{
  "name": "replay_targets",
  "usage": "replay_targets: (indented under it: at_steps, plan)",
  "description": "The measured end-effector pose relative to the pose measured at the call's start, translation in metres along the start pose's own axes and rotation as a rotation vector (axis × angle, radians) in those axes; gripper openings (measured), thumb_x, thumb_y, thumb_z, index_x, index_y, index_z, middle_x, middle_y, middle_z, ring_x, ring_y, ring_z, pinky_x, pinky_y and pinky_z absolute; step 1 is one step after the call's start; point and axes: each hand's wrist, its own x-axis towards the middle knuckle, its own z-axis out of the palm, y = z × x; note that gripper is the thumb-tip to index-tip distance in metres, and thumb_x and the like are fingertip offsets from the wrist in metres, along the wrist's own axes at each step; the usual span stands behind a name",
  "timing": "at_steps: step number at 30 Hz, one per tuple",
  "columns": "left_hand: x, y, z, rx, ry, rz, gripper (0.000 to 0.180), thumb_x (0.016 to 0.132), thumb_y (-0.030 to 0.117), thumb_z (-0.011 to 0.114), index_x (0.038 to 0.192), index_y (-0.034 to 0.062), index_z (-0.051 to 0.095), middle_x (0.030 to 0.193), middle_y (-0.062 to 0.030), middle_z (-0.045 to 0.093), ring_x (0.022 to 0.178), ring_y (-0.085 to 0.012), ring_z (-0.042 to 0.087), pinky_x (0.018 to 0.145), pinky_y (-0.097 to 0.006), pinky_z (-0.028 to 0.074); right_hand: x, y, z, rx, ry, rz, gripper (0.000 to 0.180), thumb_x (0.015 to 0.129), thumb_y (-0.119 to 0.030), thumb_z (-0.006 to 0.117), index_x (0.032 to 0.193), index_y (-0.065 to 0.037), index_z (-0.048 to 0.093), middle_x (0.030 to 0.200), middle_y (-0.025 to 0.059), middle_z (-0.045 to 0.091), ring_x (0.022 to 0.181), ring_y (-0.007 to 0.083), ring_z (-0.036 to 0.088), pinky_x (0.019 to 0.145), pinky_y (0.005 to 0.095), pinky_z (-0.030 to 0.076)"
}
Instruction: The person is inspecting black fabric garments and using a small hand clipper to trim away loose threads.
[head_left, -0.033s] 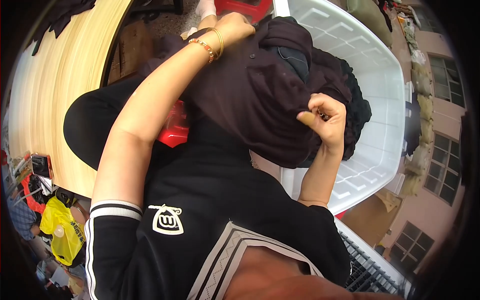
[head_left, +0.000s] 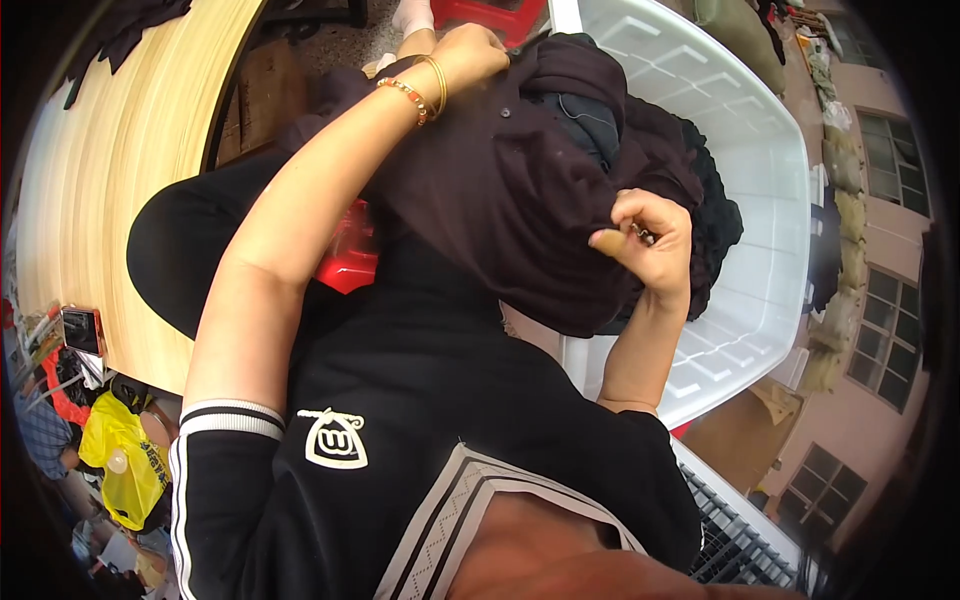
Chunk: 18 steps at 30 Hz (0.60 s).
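A dark brown garment (head_left: 480, 190) with a small button lies bunched across my lap and over the edge of a white plastic basket. At its far edge my left hand (head_left: 472, 62), wearing gold and beaded bracelets, is closed with the fingertips on the cloth. My right hand (head_left: 652, 238) is curled beside the garment's right side, its thumb tip wrapped in a tan cover. Something small and shiny shows inside those bent fingers, too small to name. A dark blue-grey piece of cloth (head_left: 585, 130) with a loose pale thread sits in the folds between the hands.
The white basket (head_left: 775, 200) on the right holds more dark clothes (head_left: 722, 210). A wooden table (head_left: 110, 180) stands on the left with a phone (head_left: 82, 330) at its near edge. A red stool (head_left: 490, 15) is beyond my left hand. A yellow bag (head_left: 120, 460) is at lower left.
My right hand has shifted very slightly, and the cloth near it has moved a little. The left hand stays at the garment's far edge.
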Motion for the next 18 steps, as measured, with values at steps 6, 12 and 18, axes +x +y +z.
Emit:
replay_targets:
  at_steps: [6,12,18]
  plan:
    - [0.002,-0.015,0.015,-0.113,0.047,-0.035,0.055,0.076,0.054,0.07,0.076,-0.0012,0.069,0.065,-0.0107,0.065,0.059,-0.0194,0.065,0.059,-0.032,0.051,0.032,-0.023,-0.005,-0.35,-0.145,0.16,0.02,0.068,-0.005,0.078,0.078,-0.001,0.062,0.059,-0.0025,0.048,0.052,0.0022,0.037,0.047,0.0217,0.028]
    - [-0.005,-0.018,0.014,-0.414,0.169,-0.067,0.029,0.085,0.03,0.067,0.086,0.001,0.066,0.076,-0.0096,0.066,0.065,-0.0207,0.065,0.065,-0.034,0.053,0.073,-0.046,0.006,-0.359,0.011,0.006,0.02,0.075,-0.005,0.076,0.093,-0.003,0.068,0.059,-0.0066,0.043,0.056,0.0014,0.037,0.051,0.0195,0.028]
    - [-0.07,0.019,-0.04,-1.414,-0.016,-0.12,0.02,0.091,0.011,0.053,0.104,-0.0033,0.059,0.101,-0.0124,0.067,0.087,-0.023,0.067,0.085,-0.039,0.053,0.095,-0.063,0.019,-0.282,0.05,-0.106,0.021,0.078,-0.001,0.074,0.098,-0.003,0.068,0.062,-0.0081,0.04,0.057,-0.0001,0.035,0.052,0.0181,0.026]
